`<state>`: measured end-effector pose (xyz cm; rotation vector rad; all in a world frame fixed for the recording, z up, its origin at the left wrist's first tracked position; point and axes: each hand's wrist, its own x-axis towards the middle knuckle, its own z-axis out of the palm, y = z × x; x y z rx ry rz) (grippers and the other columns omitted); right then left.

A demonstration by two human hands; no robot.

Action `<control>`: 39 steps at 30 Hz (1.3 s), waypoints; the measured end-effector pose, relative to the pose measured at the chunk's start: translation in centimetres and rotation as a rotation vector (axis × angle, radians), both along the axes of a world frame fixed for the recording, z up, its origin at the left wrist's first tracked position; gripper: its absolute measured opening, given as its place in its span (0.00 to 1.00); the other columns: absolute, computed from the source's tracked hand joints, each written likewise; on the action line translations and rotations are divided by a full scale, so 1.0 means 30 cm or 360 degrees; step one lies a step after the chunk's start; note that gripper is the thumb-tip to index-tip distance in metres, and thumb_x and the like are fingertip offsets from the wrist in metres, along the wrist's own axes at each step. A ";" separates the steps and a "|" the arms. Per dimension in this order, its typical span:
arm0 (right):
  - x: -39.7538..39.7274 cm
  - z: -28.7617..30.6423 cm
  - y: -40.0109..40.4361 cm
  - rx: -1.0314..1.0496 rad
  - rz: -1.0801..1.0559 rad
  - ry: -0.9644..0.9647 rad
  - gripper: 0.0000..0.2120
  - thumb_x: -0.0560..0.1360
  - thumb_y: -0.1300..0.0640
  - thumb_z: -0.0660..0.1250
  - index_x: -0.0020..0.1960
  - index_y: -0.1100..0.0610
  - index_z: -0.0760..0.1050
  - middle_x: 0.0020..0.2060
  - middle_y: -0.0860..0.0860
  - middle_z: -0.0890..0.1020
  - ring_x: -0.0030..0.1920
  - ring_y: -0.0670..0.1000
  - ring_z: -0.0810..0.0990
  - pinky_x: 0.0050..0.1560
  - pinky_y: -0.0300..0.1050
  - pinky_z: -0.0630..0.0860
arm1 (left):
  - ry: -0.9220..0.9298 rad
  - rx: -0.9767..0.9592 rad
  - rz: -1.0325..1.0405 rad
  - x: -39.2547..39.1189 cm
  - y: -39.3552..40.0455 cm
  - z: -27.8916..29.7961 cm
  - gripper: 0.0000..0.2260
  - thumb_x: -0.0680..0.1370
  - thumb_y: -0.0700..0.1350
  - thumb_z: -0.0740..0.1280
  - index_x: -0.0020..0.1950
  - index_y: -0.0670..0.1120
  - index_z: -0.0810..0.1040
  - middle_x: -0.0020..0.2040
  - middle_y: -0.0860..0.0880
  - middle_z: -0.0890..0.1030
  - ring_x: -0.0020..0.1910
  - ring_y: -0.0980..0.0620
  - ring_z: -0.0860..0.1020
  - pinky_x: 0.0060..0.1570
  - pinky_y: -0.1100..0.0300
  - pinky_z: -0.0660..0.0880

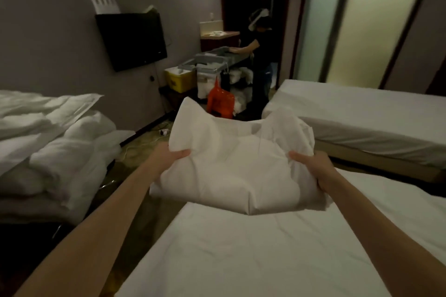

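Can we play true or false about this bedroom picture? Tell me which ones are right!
1. The left hand and the right hand both grip the pillow. True.
2. The pillow is blue. False: it is white.
3. The TV on the wall shows a cartoon. False: its screen is dark.
4. An orange bag is at the cart. True.
5. Nobody else is in the room. False: another person stands at the cart.
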<state>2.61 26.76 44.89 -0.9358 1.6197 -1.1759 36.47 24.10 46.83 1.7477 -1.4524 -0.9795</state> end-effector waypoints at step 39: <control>0.980 -0.075 -0.536 -0.0049 -0.0031 0.0249 0.26 0.71 0.55 0.74 0.64 0.66 0.73 0.60 0.60 0.78 0.54 0.57 0.76 0.56 0.51 0.72 | 0.0191 0.0155 -0.0022 0.992 -0.574 -0.125 0.27 0.74 0.52 0.71 0.70 0.45 0.69 0.65 0.47 0.73 0.56 0.49 0.71 0.60 0.50 0.68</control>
